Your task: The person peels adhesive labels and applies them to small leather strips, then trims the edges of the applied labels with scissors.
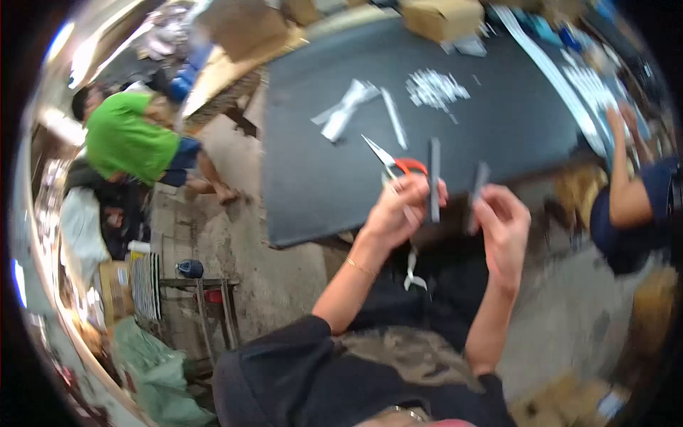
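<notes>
Closed fingers of my left hand (398,210) hold a narrow dark grey strip (435,178) upright over the table's front edge. My right hand (506,231), a short way to the right, pinches a second grey strip (479,181), slightly blurred. A pair of scissors (410,165) with orange handles overlaps the top of my left hand, blades pointing away to the upper left. Farther back on the black table (313,192) are a clear-wrapped white bundle (345,114), a slim white strip (394,119) and a heap of small white pieces (435,88).
A cardboard box (442,18) stands at the table's far edge. Long white strips (548,67) run along its right side, near another person's arms (626,142). A person in a green shirt (131,135) bends at the left. A wooden stool (203,283) stands on the floor.
</notes>
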{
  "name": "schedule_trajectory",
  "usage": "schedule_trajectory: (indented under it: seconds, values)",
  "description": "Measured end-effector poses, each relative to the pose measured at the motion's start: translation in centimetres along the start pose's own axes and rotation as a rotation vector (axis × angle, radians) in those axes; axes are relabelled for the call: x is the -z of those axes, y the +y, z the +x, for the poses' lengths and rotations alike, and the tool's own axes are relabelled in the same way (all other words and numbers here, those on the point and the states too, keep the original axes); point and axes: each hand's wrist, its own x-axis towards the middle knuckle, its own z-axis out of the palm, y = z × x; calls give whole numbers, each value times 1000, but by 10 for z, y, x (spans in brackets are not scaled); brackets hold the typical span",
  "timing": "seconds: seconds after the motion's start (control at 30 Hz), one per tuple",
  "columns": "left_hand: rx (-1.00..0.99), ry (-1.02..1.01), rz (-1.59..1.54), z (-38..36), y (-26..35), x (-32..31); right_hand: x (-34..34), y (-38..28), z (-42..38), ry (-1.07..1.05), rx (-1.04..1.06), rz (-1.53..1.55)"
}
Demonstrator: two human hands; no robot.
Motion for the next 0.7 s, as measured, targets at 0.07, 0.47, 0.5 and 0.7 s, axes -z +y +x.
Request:
schedule_trajectory:
  seconds: [0.07, 0.47, 0.5, 0.7]
  values:
    - [59, 20, -33, -3, -7, -11, 5, 1, -8, 20, -12, -13]
    - [85, 144, 33, -17, -20, -10, -14, 21, -14, 87, -32, -129]
    - [65, 150, 46, -18, -21, -9, -16, 22, -15, 108, -24, -159]
    - [10, 217, 113, -22, -20, -9, -24, 26, -14, 128, 7, -295]
